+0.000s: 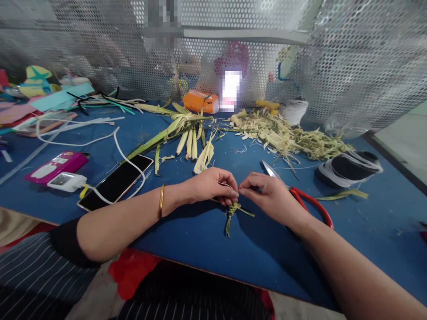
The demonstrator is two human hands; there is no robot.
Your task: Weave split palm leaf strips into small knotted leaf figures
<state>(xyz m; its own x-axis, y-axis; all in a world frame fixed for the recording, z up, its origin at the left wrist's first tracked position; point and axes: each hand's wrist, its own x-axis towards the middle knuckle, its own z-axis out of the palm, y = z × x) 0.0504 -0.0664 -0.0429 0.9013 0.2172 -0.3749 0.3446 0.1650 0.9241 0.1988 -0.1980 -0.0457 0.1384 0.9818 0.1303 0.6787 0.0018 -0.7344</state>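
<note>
My left hand (210, 186) and my right hand (267, 194) meet at the middle of the blue table (187, 231), fingers pinched together. Between them they hold a small woven green leaf piece (232, 211) whose loose ends hang down toward me. A thin pale thread or strip runs between the fingertips. Red-handled scissors (305, 202) lie just behind my right hand, blades pointing away to the left. My left wrist wears a gold bangle.
Long palm leaves (173, 129) and a heap of leaf scraps (287, 133) lie farther back. A black phone (116, 182) with a white cable, a pink case (55, 165) and a white device lie at the left. A perforated metal screen (350, 58) closes the back.
</note>
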